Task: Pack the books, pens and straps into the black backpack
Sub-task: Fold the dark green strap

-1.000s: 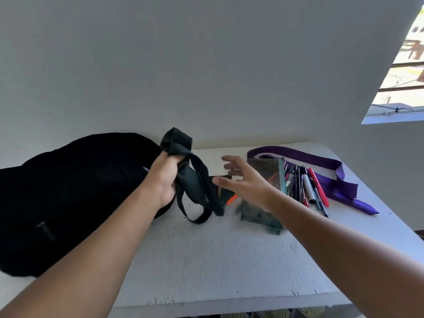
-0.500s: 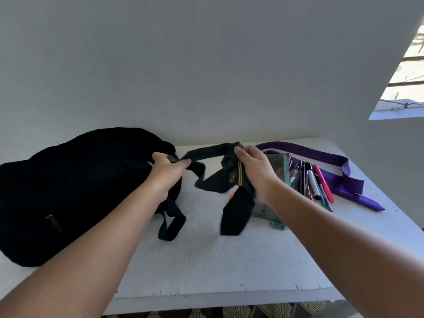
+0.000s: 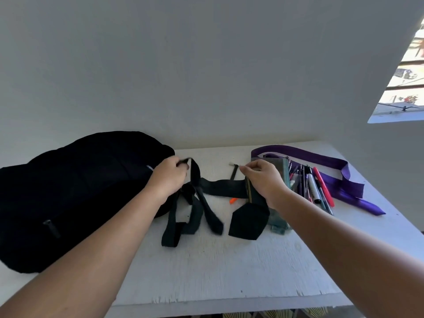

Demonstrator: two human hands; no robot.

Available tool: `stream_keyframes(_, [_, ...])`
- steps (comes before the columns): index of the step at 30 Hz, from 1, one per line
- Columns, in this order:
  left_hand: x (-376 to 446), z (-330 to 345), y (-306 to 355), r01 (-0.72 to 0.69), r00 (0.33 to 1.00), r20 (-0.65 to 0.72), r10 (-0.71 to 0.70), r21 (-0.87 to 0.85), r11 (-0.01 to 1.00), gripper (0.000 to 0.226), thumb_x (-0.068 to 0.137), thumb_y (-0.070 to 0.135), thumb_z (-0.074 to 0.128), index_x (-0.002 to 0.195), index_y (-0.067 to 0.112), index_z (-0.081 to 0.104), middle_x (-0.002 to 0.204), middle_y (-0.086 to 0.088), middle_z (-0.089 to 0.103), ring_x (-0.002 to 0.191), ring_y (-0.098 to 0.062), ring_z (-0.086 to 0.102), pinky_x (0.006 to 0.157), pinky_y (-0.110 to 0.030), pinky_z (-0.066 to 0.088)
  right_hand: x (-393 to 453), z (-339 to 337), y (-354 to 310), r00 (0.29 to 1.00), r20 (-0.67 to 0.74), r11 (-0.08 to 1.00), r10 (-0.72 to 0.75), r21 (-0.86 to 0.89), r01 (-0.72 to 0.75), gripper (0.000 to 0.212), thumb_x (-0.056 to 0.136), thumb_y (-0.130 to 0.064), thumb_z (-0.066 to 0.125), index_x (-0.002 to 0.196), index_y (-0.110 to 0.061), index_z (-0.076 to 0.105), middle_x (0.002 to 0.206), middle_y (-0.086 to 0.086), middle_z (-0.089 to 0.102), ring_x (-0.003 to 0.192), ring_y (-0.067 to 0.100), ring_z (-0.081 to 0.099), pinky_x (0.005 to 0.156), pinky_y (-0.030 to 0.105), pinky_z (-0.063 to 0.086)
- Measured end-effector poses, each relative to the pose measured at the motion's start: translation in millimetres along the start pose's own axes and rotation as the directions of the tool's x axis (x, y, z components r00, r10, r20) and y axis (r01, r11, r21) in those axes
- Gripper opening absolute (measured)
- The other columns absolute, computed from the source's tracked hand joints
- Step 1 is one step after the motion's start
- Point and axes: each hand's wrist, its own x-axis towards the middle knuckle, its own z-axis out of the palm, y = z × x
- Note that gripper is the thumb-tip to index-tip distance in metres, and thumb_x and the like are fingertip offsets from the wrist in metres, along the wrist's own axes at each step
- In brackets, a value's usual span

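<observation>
The black backpack (image 3: pixel 75 191) lies on its side at the table's left. A black strap (image 3: pixel 220 188) stretches between my two hands, its loose ends hanging onto the table. My left hand (image 3: pixel 167 179) grips one part of it beside the backpack. My right hand (image 3: pixel 263 182) grips the other part, where a yellow stripe shows, above a greenish book (image 3: pixel 278 222). Several pens (image 3: pixel 314 187) lie to the right of that hand. A purple strap (image 3: pixel 344 177) curls behind and beside the pens. An orange pen tip (image 3: pixel 233 200) and a black pen (image 3: pixel 233 172) lie under the black strap.
The white table (image 3: pixel 229 267) has a chipped front edge near me. A grey wall rises right behind the table. A window opening (image 3: pixel 403 88) is at the upper right.
Both hands have pulled apart, stretching the black strap wider and lower over the table. A second ago only my left hand held it, bunched up, while my right hand was reaching.
</observation>
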Motion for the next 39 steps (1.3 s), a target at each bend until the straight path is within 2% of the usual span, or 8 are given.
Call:
stream_keyframes(5, [-13, 8, 2, -0.173, 0.962, 0.27, -0.033, 0.7, 0.693, 0.067, 0.094, 0.018, 0.055, 0.153, 0.023, 0.023, 0.148, -0.016, 0.028, 0.137, -0.036, 0.026, 0.103, -0.041, 0.04, 2, -4, 7, 0.994, 0.079, 0.971, -0.073, -0.22, 0.089, 0.017, 0.097, -0.04, 0.071, 0.1, -0.024, 0.067, 0.096, -0.009, 0.064, 0.086, 0.011, 0.06, 0.076, 0.03, 0.05])
stream_keyframes(9, [-31, 24, 26, -0.501, 0.831, 0.512, 0.218, 0.517, 0.694, 0.057, 0.089, 0.024, 0.06, 0.141, 0.038, 0.039, 0.146, 0.0, 0.028, 0.137, -0.022, 0.025, 0.114, -0.042, 0.033, -4, -4, 11, 0.983, 0.136, 0.938, -0.121, -0.309, 0.158, 0.031, 0.097, -0.042, 0.07, 0.119, -0.022, 0.061, 0.108, -0.003, 0.065, 0.092, 0.011, 0.062, 0.075, 0.027, 0.049])
stream_keyframes(13, [-37, 43, 31, -0.486, 0.75, 0.661, -0.029, 0.58, 0.654, 0.045, 0.086, 0.04, 0.074, 0.127, 0.03, 0.057, 0.126, 0.004, 0.051, 0.112, -0.018, 0.054, 0.094, -0.038, 0.053, -8, -7, 11, 0.969, 0.092, 0.83, -0.228, -0.502, 0.243, 0.046, 0.096, -0.038, 0.072, 0.135, -0.028, 0.05, 0.134, 0.004, 0.041, 0.126, 0.023, 0.039, 0.099, 0.036, 0.039])
stream_keyframes(17, [-30, 48, 22, -0.446, 0.745, 0.647, -0.163, 0.665, 0.599, 0.066, 0.07, 0.029, 0.093, 0.122, 0.028, 0.053, 0.119, 0.004, 0.04, 0.099, -0.023, 0.057, 0.081, -0.041, 0.058, -16, -16, 1, 0.876, 0.195, 0.726, -0.442, -0.496, 0.477, 0.024, 0.094, -0.027, 0.074, 0.113, -0.026, 0.059, 0.106, -0.007, 0.052, 0.095, 0.011, 0.049, 0.08, 0.03, 0.043])
stream_keyframes(20, [-26, 48, 27, -0.423, 0.743, 0.645, -0.176, 0.657, 0.624, 0.063, 0.068, 0.025, 0.095, 0.117, 0.026, 0.054, 0.117, 0.003, 0.04, 0.08, -0.021, 0.063, 0.077, -0.043, 0.06, -25, -11, -4, 0.815, 0.486, 0.73, -0.315, -0.424, 0.535, 0.014, 0.092, -0.029, 0.079, 0.1, -0.025, 0.069, 0.079, -0.011, 0.061, 0.065, 0.002, 0.053, 0.065, 0.021, 0.047])
stream_keyframes(25, [-22, 52, 30, -0.476, 0.748, 0.647, -0.152, 0.681, 0.556, 0.066, 0.061, 0.032, 0.098, 0.112, 0.028, 0.056, 0.105, 0.006, 0.04, 0.093, -0.02, 0.052, 0.079, -0.041, 0.057, -29, -5, 12, 0.703, 0.71, 0.65, 0.03, -0.548, 0.527, 0.032, 0.092, -0.037, 0.077, 0.121, -0.032, 0.067, 0.102, -0.013, 0.065, 0.09, 0.008, 0.062, 0.075, 0.023, 0.048])
stream_keyframes(33, [-19, 55, 30, -0.506, 0.739, 0.658, -0.142, 0.682, 0.528, 0.054, 0.063, 0.036, 0.097, 0.105, 0.025, 0.066, 0.114, 0.003, 0.043, 0.098, -0.019, 0.053, 0.076, -0.034, 0.055, -29, -14, 12, 0.595, 0.78, 0.603, 0.193, -0.572, 0.555, 0.065, 0.083, -0.02, 0.086, 0.14, -0.034, 0.058, 0.13, -0.006, 0.054, 0.119, 0.014, 0.056, 0.102, 0.032, 0.05])
stream_keyframes(39, [-24, 50, 11, -0.487, 0.741, 0.666, -0.081, 0.617, 0.618, 0.033, 0.073, 0.032, 0.092, 0.095, 0.029, 0.068, 0.12, 0.002, 0.041, 0.099, -0.02, 0.054, 0.078, -0.036, 0.055, -32, -7, 17, 0.632, 0.762, 0.583, 0.137, -0.578, 0.571, 0.045, 0.085, -0.027, 0.086, 0.124, -0.035, 0.066, 0.124, -0.005, 0.05, 0.113, 0.019, 0.056, 0.097, 0.038, 0.051])
